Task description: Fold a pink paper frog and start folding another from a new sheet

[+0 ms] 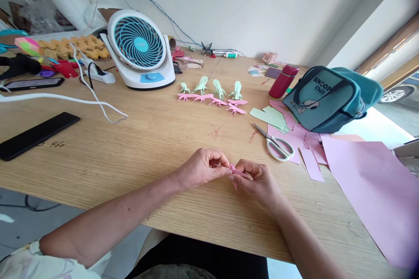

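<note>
pink paper (236,170), small and, i judge, only part folded, is pinched between my left hand (203,168) and my right hand (258,181), both closed narrow on it, near the scissors (276,144), to their left. beyond the scissors, green figures (212,87) and pink figures (212,99) lie finished in rows. right of the scissors, a large pink sheet (376,192) lies uncut.

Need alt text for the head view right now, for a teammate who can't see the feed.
The left hand and right hand together pinch a small folded pink paper over a wooden table. Farther back are a row of green and pink folded figures, scissors by pink paper scraps, a desk fan and a teal bag.
</note>
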A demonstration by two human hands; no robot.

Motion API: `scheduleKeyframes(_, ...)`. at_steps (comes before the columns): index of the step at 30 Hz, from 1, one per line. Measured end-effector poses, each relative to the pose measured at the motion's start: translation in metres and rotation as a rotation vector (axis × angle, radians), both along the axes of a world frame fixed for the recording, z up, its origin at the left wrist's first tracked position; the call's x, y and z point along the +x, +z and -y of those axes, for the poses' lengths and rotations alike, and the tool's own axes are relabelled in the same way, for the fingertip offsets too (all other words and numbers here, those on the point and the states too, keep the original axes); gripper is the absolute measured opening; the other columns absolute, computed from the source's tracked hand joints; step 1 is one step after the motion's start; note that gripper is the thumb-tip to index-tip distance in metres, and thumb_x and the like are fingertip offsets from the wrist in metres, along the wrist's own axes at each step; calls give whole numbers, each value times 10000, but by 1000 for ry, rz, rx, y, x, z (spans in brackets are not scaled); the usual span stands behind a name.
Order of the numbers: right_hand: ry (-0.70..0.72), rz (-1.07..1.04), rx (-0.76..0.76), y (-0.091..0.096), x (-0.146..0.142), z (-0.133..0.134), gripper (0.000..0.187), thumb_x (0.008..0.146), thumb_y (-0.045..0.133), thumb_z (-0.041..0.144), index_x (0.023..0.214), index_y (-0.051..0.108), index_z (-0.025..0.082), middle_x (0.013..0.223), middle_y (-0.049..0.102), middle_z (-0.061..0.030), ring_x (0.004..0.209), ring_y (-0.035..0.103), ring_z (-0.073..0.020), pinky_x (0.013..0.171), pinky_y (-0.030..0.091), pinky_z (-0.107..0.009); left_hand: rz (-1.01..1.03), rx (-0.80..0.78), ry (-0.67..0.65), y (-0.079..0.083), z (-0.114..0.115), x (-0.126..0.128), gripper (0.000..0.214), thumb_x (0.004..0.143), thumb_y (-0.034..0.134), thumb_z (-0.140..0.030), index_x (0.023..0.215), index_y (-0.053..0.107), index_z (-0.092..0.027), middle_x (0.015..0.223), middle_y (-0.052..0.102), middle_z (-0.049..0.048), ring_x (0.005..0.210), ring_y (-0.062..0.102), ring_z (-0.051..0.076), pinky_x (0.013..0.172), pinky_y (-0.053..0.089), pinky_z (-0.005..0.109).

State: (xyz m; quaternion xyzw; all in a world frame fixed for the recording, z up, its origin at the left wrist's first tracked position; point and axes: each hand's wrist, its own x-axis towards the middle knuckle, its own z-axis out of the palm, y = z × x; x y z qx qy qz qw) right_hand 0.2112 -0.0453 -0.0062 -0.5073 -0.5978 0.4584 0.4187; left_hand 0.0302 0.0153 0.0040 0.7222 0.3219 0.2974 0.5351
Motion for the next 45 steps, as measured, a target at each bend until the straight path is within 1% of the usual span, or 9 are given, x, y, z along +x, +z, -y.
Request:
scheduleKeyframes(5, 9, -97, -14, -6, 0, -3, 329, 773, 737, 463, 641, 599, 196, 591, 558, 18, 574, 458, -122, 558, 372, -256, -29, 96, 31, 4, 5, 1, 103, 822, 677, -217, 771, 701, -130, 800, 706, 37, 746, 638, 124, 681, 484, 204)
scheduleKeyframes(9, 36, -125, -17, -6, -1, -4, 352, 793, 703, 506, 657, 599, 199, 612, 553, 11, 582, 453, -125, 560, 371, -259, -63, 169, 85, 2, 7, 1, 106, 818, 665, -224, 764, 688, -137, 745, 686, 27, 692, 611, 119, 633, 485, 202)
scheduleKeyframes(15, 54, -96, 37, -4, 0, -2, 384, 793, 702, 533, 651, 574, 200, 614, 522, 17, 573, 436, -119, 545, 370, -249, 35, 40, -8, -2, 2, -4, 236, 820, 698, -295, 660, 627, -137, 710, 685, 28, 718, 647, 140, 674, 501, 226)
scheduleKeyframes(20, 118, -148, 23, -8, 5, 0, 368, 797, 716, 514, 648, 595, 201, 636, 562, 9, 597, 475, -130, 582, 392, -262, 109, -19, -69, -5, 0, -5, 248, 786, 748, -318, 653, 661, -128, 678, 659, 17, 645, 594, 103, 625, 453, 202)
scheduleKeyframes(27, 104, -202, 13, -7, 2, -4, 336, 821, 707, 480, 645, 627, 205, 637, 598, -10, 640, 531, -160, 633, 426, -301, 203, -187, -68, -6, -6, -4, 253, 718, 812, -385, 719, 748, -140, 743, 706, 39, 739, 643, 135, 745, 499, 251)
scheduleKeyframes(30, 106, -204, 8, -7, 1, -4, 322, 834, 700, 454, 641, 636, 205, 634, 599, -8, 657, 539, -162, 649, 427, -301, 200, -212, -90, -6, -8, -5, 277, 716, 810, -407, 709, 748, -137, 685, 673, 15, 678, 609, 112, 776, 505, 269)
scheduleKeyframes(34, 86, -238, -19, -9, 2, -5, 297, 824, 716, 435, 652, 654, 201, 639, 613, -2, 656, 542, -156, 657, 423, -295, 183, -248, -66, -6, -9, -6, 287, 709, 815, -406, 676, 735, -132, 610, 634, -15, 594, 551, 82, 733, 501, 255)
scheduleKeyframes(40, 32, -240, -40, -14, 2, -8, 282, 803, 738, 424, 665, 662, 190, 627, 620, 5, 618, 518, -134, 644, 409, -280, 235, -365, -55, -11, -7, 0, 270, 713, 818, -380, 801, 729, -140, 831, 742, 39, 879, 684, 175, 891, 501, 315)
scheduleKeyframes(45, 29, -253, -47, -15, 0, -8, 298, 760, 770, 441, 671, 638, 189, 608, 577, 15, 591, 463, -124, 586, 360, -270, 247, -288, 17, -16, -6, 2, 264, 717, 817, -354, 694, 680, -130, 774, 732, 38, 802, 684, 167, 787, 506, 275)
